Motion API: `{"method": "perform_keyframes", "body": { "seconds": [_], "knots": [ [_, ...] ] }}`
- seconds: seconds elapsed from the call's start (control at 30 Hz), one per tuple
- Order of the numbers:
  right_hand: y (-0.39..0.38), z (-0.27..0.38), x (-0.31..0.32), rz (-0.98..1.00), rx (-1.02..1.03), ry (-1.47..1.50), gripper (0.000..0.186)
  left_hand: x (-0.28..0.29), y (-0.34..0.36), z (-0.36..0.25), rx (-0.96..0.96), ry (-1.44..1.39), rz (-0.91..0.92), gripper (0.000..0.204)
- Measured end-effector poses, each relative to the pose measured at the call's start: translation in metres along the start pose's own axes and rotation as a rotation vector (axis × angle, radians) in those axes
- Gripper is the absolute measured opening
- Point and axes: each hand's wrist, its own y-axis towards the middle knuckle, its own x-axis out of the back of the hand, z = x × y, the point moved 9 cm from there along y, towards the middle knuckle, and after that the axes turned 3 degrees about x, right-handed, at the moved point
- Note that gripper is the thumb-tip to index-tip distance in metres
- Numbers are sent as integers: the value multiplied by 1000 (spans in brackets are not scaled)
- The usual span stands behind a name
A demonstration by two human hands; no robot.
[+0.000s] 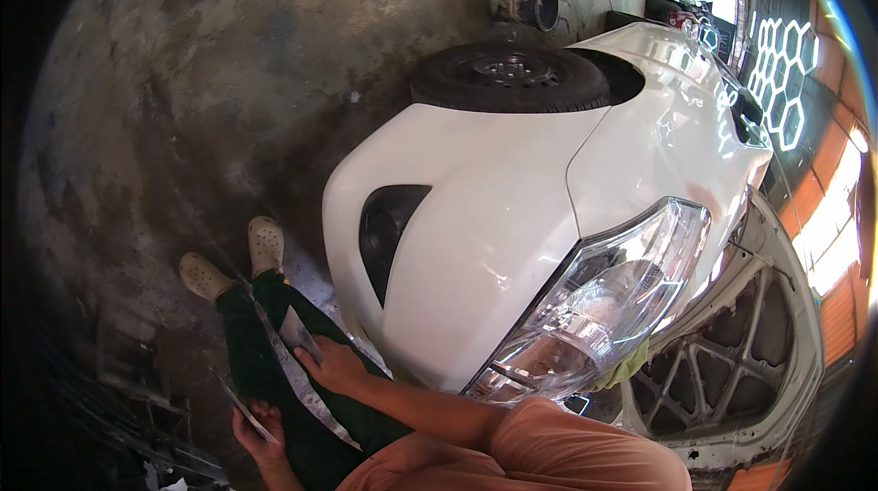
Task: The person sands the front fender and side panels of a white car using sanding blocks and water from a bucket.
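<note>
My left hand [261, 429] is closed around a thin flat blade [240, 407], seen nearly edge-on. In my right hand [331, 367], above my legs, is a flat grey filler spreader [296, 332], its wide end pointing away from the fingers. The two tools are apart. Beside my right arm is a white car's front bumper [466, 244], with a dark oval recess [391, 230] in it. A clear headlight [599, 304] sits next to the bumper, beyond my right forearm.
A black wheel [510, 78] sits in the car's wheel arch. The raised hood [722, 372] shows its ribbed underside at right. A dark bucket [523, 6] lies on the stained concrete floor [210, 52]. My clogs [266, 244] rest on the floor near the bumper.
</note>
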Motion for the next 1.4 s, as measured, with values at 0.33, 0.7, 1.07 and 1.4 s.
{"method": "perform_keyframes", "body": {
  "seconds": [0.33, 0.7, 1.07, 1.4],
  "knots": [
    [0, -1, -6, -2, 54, 7, 48, 9, -5, 2, 34, -25, 13, 21],
    [-11, -15, -9, -106, 118, -13, 31, 27, -10, 6, 49, 3, 13, 22],
    [-27, -10, -7, -60, -59, 4, 62, 36, -17, 4, 142, 120, -197, 22],
    [-137, 159, 97, -297, 315, 303, 46, -181, -194, -108, -209, 381, 172, 37]
  ]
}}
